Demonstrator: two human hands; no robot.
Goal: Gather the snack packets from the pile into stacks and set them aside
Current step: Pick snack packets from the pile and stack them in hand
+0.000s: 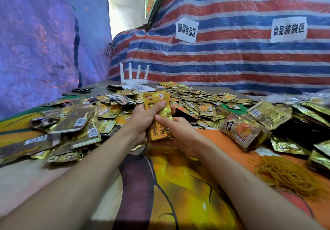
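Note:
A stack of gold snack packets (159, 115) stands upright in front of me, held in both hands above the table. My left hand (142, 119) grips its left side, thumb lying across the front. My right hand (180, 137) cups the stack from below and the right, with its thumb pressed on the front. A wide pile of loose gold and brown packets (75, 121) covers the table from the left round to the far middle. A finished stack of packets (244, 133) lies on its side at the right.
A heap of yellow rubber bands (289, 178) lies at the near right. More bundled packets (303, 121) fill the right edge. A white router (134, 76), papers and black scissors (82, 90) sit at the back. Striped tarpaulin walls stand close behind the table.

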